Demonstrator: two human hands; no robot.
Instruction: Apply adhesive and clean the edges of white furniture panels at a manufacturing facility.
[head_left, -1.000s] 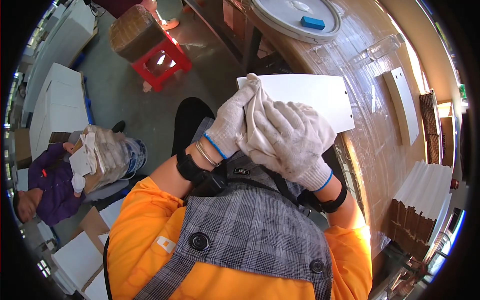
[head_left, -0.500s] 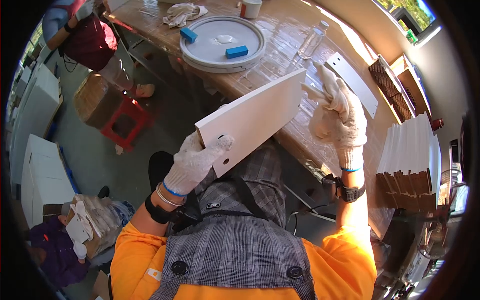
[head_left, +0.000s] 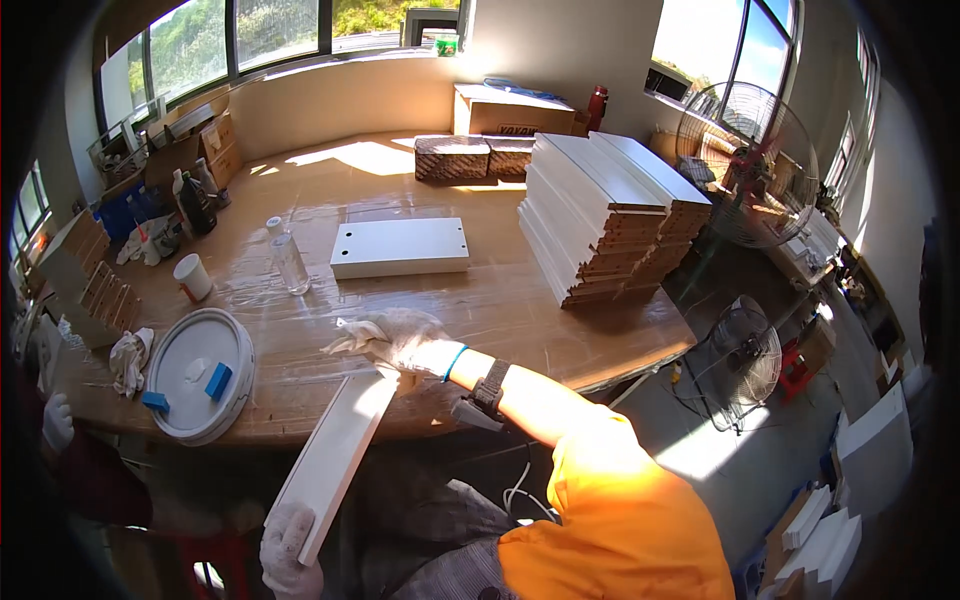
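Observation:
A narrow white board [head_left: 330,460] slants up from my lap toward the table edge. My left hand [head_left: 290,552], in a white knitted glove, grips its lower end. My right hand [head_left: 410,342], gloved the same way, is closed on a pale cloth [head_left: 355,338] at the board's upper end, over the table's near edge. Blur and glare hide whether the cloth touches the board. Beyond that hand lies a short stack of white drilled boards [head_left: 400,243], dark holes showing in the top one.
On the table [head_left: 480,290], a round tub lid [head_left: 190,365] carries two blue blocks [head_left: 219,381]. A clear bottle [head_left: 289,263] and white cup [head_left: 192,277] stand behind it. Tall board stacks [head_left: 610,215] rise at the right, with a floor fan [head_left: 745,345] beyond. Another person's gloved hand [head_left: 57,420] shows far left.
My view has swung right and up toward the table and windows. The board, earlier showing its broad drilled face, now appears narrower. Both hands keep their holds.

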